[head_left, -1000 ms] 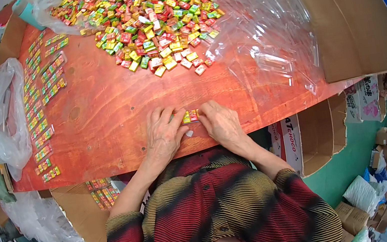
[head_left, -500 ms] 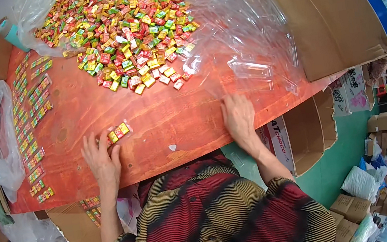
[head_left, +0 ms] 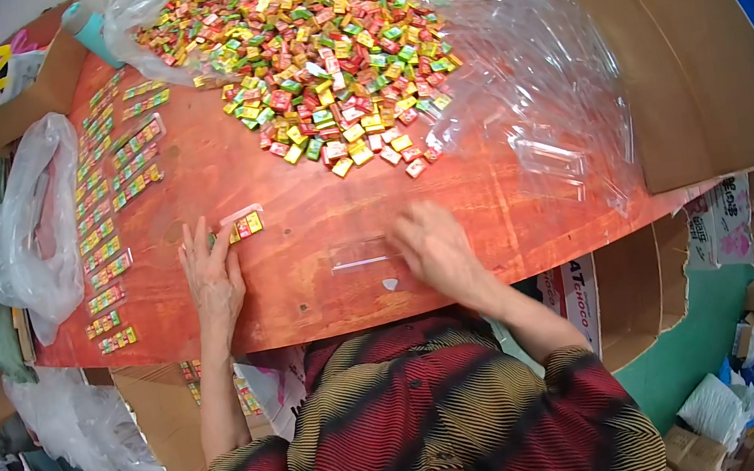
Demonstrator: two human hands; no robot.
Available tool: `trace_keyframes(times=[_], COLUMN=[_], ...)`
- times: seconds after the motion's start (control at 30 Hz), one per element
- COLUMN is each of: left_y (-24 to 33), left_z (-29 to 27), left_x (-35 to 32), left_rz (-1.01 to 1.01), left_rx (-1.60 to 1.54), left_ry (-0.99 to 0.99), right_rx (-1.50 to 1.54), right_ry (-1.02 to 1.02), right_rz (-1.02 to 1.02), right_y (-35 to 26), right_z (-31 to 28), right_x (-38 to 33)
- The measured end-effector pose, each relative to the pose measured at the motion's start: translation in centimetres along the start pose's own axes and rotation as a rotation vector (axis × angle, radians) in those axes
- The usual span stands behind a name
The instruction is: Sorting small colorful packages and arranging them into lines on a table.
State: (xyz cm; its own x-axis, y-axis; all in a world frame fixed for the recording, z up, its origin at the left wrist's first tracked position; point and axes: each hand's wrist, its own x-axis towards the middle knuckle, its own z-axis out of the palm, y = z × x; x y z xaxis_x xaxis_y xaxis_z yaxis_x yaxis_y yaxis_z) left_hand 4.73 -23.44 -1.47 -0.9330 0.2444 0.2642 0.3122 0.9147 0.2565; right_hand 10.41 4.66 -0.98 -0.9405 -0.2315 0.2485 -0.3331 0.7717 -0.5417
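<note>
My left hand (head_left: 214,276) rests on the red table, fingers stretched up and a little apart. Its thumb and forefinger lie against the left end of a clear tray with small wrapped sweets (head_left: 247,225) in it, hiding that end. To the right is my right hand (head_left: 435,246), its fingers bent and smeared by motion. They are at the right end of a long clear plastic tray (head_left: 360,262), which shows mainly as a pale line; whether they grip it is unclear. A small whitish chip (head_left: 391,285) lies just below.
A big heap of wrapped sweets (head_left: 342,73) covers the far middle. Clear plastic trays (head_left: 542,91) pile up at right before a cardboard box (head_left: 691,38). Filled strips (head_left: 111,268) line the left, beside a plastic bag (head_left: 37,240). The table's near edge borders my body.
My right hand has come leftward and nearer from the clear trays, and a clear tray now lies beside it. My left hand stays by the sweets. The whole view has shifted.
</note>
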Motion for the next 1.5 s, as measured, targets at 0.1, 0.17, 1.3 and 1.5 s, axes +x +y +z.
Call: trace_keyframes(times=[0.1,0.17,1.3,1.5], left_y=[1.5,4.0,9.6,9.0], left_z=[0.3,1.3,5.2,4.7], left_x=[1.2,2.8,6.6,6.1], left_rz=[0.032,0.115,0.28,0.212], left_rx=[-0.064,-0.126,-0.559,-0.526], left_ry=[0.056,0.085,-0.232,-0.245], right_rx=[-0.085,-0.106,0.041,-0.146], right_ry=[0.178,0.22,-0.006,0.021], right_rz=[-0.159,-0.221,0.096,0.012], right_y=[1.0,1.3,0.7,2.0], right_z=[0.5,2.5,-0.6,1.7], right_x=[5.4,9.0,4.1,4.8])
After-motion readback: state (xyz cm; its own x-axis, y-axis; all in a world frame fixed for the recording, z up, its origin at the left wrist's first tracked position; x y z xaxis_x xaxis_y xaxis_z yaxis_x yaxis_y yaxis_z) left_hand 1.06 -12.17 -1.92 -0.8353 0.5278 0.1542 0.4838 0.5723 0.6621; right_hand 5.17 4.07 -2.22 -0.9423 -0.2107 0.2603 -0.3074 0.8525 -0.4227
